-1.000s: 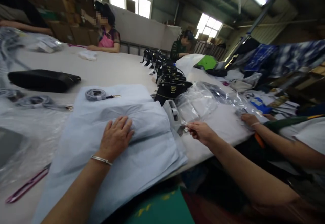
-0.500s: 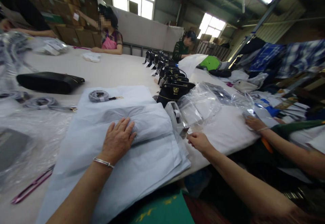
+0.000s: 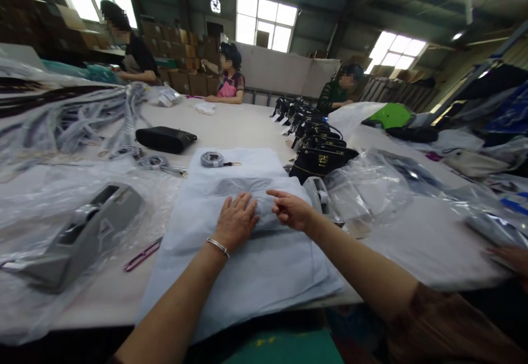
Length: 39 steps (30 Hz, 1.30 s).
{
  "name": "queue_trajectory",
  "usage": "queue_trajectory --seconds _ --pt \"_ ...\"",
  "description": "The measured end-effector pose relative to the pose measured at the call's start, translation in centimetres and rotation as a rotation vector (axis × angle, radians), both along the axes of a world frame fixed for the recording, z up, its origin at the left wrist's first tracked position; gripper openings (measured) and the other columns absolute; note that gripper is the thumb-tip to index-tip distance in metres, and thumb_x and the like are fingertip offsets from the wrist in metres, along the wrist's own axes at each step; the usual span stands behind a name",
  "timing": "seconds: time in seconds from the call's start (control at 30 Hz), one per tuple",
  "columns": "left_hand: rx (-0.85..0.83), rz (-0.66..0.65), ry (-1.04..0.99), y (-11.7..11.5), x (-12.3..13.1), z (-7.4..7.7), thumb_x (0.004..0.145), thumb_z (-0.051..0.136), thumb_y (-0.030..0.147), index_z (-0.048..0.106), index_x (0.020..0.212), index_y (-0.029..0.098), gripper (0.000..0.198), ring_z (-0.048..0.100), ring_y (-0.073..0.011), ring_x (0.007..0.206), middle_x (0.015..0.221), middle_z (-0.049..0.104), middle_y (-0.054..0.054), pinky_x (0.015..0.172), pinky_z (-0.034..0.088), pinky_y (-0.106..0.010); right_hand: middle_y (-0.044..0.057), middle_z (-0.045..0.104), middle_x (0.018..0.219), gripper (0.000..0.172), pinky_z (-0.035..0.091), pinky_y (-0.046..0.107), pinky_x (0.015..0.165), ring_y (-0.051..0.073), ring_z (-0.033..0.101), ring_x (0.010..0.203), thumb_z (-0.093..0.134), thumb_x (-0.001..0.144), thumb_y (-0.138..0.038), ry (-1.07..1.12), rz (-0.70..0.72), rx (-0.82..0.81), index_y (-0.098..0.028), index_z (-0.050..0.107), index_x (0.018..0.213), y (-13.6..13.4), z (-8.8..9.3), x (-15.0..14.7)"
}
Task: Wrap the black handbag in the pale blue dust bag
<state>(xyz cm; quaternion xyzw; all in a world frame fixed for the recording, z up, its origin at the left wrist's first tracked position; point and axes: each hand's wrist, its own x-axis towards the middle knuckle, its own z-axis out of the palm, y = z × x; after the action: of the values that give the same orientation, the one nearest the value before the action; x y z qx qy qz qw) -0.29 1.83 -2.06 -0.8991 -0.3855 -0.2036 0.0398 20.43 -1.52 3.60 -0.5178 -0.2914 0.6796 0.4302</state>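
My left hand (image 3: pixel 237 222) lies flat, fingers spread, on a folded sheet of pale wrapping paper (image 3: pixel 272 265). A dark shape shows faintly through the fold, its kind hidden. My right hand (image 3: pixel 291 210) hovers just above the same fold, index finger stretched toward the left hand and the other fingers curled in. Whatever it may hold is too small to make out. Right of the paper, partly behind my right hand, stands a small tape dispenser (image 3: pixel 319 193). A coiled grey-wrapped strap (image 3: pixel 212 159) with a gold clasp rests on the paper's far part.
Black handbags (image 3: pixel 322 155) stand in a row beyond the dispenser, beside clear plastic bags (image 3: pixel 371 182). To the left are a large grey tape dispenser (image 3: pixel 91 232), pink thread snips (image 3: pixel 142 255), a black pouch (image 3: pixel 165 139) and wrapped straps (image 3: pixel 91 116). Co-workers sit around the table; one hand (image 3: pixel 509 257) shows at right.
My right hand has moved left from the small dispenser to above the folded paper. My left hand stays pressed on the paper. The view has swung left.
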Motion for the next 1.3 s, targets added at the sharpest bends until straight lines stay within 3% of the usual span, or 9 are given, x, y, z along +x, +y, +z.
queue_trajectory --seconds 0.17,0.37,0.63,0.83,0.9,1.03,1.3 --pt "-0.005 -0.006 -0.017 0.0 -0.1 -0.1 0.099 0.055 0.037 0.060 0.136 0.022 0.041 0.046 -0.0319 0.142 0.151 0.053 -0.012 0.115 0.036 -0.058 -0.010 0.046 0.056 0.033 0.020 0.012 0.034 0.004 0.028 0.032 0.037 0.104 -0.024 -0.053 0.002 -0.141 -0.026 0.050 0.134 2.7 -0.4 0.6" --pt "-0.004 -0.014 -0.025 -0.1 -0.1 -0.2 0.099 0.054 0.036 0.059 0.137 0.022 0.041 0.045 -0.0319 0.143 0.152 0.053 -0.012 0.116 0.035 -0.058 -0.012 0.042 0.055 0.023 0.017 0.012 0.033 0.004 0.026 0.032 0.047 0.102 -0.023 -0.077 -0.041 -0.139 -0.026 0.055 0.123 3.9 -1.5 0.5" --pt "-0.014 -0.015 -0.035 -0.2 -0.1 -0.1 0.099 0.054 0.036 0.060 0.138 0.022 0.041 0.044 -0.0319 0.143 0.152 0.053 -0.012 0.116 0.035 -0.058 -0.010 0.046 0.050 0.027 0.015 0.016 0.033 0.004 0.029 0.031 0.062 0.091 -0.016 -0.383 -0.208 -0.067 -0.017 0.063 0.117 4.6 -1.9 -1.5" --pt "-0.011 -0.020 -0.058 -0.2 -0.3 -0.1 0.098 0.056 0.036 0.060 0.138 0.021 0.042 0.045 -0.0317 0.142 0.150 0.054 -0.013 0.117 0.034 -0.058 -0.009 0.046 0.046 0.029 0.025 0.018 0.038 0.005 0.034 0.036 0.066 0.083 -0.016 -0.605 -0.269 0.123 -0.010 0.071 0.111 5.1 -3.5 -1.9" --pt "-0.013 -0.017 -0.059 -0.2 -0.3 -0.2 0.099 0.055 0.037 0.059 0.138 0.021 0.043 0.045 -0.0315 0.142 0.150 0.054 -0.012 0.117 0.034 -0.058 -0.009 0.049 0.047 0.035 0.030 0.019 0.041 0.007 0.039 0.040 0.066 0.082 -0.018 -0.731 -0.265 0.201 -0.010 0.072 0.116 5.3 -4.2 -1.5" --pt "-0.018 -0.019 -0.066 -0.2 -0.4 -0.3 0.099 0.053 0.037 0.059 0.138 0.021 0.042 0.044 -0.0312 0.143 0.151 0.053 -0.012 0.117 0.033 -0.058 -0.008 0.055 0.054 0.062 0.041 0.022 0.051 0.010 0.048 0.048 0.074 0.077 -0.023 -0.923 -0.256 0.308 -0.014 0.063 0.137 5.6 -4.8 -0.4" --pt "-0.009 -0.024 -0.096 -0.2 -0.6 -0.5 0.099 0.053 0.037 0.059 0.137 0.023 0.041 0.045 -0.0317 0.143 0.151 0.054 -0.012 0.116 0.033 -0.058 -0.008 0.052 0.050 0.077 0.039 0.023 0.048 0.014 0.048 0.050 0.078 0.073 -0.029 -0.791 -0.258 0.342 -0.015 0.055 0.145 5.5 -4.2 0.1"
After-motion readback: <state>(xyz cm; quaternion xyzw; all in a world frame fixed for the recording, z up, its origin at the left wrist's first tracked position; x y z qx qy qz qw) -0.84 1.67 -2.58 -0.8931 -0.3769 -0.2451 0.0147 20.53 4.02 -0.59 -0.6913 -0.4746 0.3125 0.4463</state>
